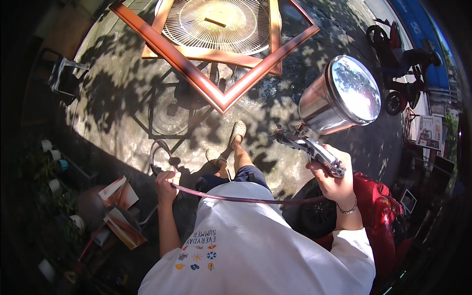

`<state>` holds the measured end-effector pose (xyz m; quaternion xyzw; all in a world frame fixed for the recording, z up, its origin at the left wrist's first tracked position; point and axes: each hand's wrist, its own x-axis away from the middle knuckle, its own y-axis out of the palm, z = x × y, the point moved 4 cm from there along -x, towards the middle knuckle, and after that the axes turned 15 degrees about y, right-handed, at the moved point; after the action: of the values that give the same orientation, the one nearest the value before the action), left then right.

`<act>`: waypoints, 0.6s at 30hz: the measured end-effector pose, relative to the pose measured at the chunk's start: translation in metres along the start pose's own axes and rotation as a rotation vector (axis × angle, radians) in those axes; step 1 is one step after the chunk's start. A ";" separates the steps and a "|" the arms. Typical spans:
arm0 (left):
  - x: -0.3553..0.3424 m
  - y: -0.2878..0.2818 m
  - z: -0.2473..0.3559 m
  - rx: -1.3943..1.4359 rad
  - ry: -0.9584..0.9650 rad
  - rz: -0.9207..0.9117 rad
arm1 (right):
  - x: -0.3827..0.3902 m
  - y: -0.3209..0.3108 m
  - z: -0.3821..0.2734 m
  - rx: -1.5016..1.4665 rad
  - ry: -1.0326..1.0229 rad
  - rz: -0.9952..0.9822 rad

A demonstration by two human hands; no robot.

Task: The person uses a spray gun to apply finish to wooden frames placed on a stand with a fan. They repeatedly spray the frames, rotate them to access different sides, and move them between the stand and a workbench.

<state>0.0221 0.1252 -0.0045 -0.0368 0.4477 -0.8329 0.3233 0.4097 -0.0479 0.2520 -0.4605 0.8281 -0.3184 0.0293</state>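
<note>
My right hand (pixel 338 179) is wrapped round the handle of a metal spray gun (pixel 314 150), whose large shiny cup (pixel 322 101) sticks out beyond it. A thin reddish hose (pixel 246 199) runs from near that hand across my shirt to my left hand (pixel 167 186). The fingers of my left hand are closed on the hose, which loops beyond it. Ahead, apart from both hands, a glossy red-brown frame (pixel 223 101) has one corner pointing toward me. It overlaps a lighter orange-brown frame (pixel 211 53), and both lie over a round wire fan grille (pixel 182 22).
A red motorbike (pixel 371 196) stands close on my right, and another motorbike (pixel 393 73) is farther off. At my left are brown-and-white panels (pixel 120 228), potted plants (pixel 44 172) and a grey stool (pixel 66 78). Tree shadows dapple the concrete ground (pixel 113 98).
</note>
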 end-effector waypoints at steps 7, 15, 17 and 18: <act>-0.044 0.010 0.033 0.039 0.076 0.043 | -0.116 -0.084 0.085 -0.149 0.315 0.285; -0.114 0.041 0.085 0.059 0.053 -0.040 | -0.256 -0.185 0.154 -0.089 0.284 0.494; -0.127 0.051 0.096 0.046 0.080 -0.020 | -0.283 -0.211 0.152 -0.005 0.250 0.550; -0.135 0.057 0.102 0.053 0.079 -0.009 | -0.296 -0.222 0.156 0.024 0.320 0.586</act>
<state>0.1930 0.1071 0.0435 0.0029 0.4379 -0.8466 0.3026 0.7982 0.0221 0.1788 -0.1465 0.9157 -0.3743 -0.0054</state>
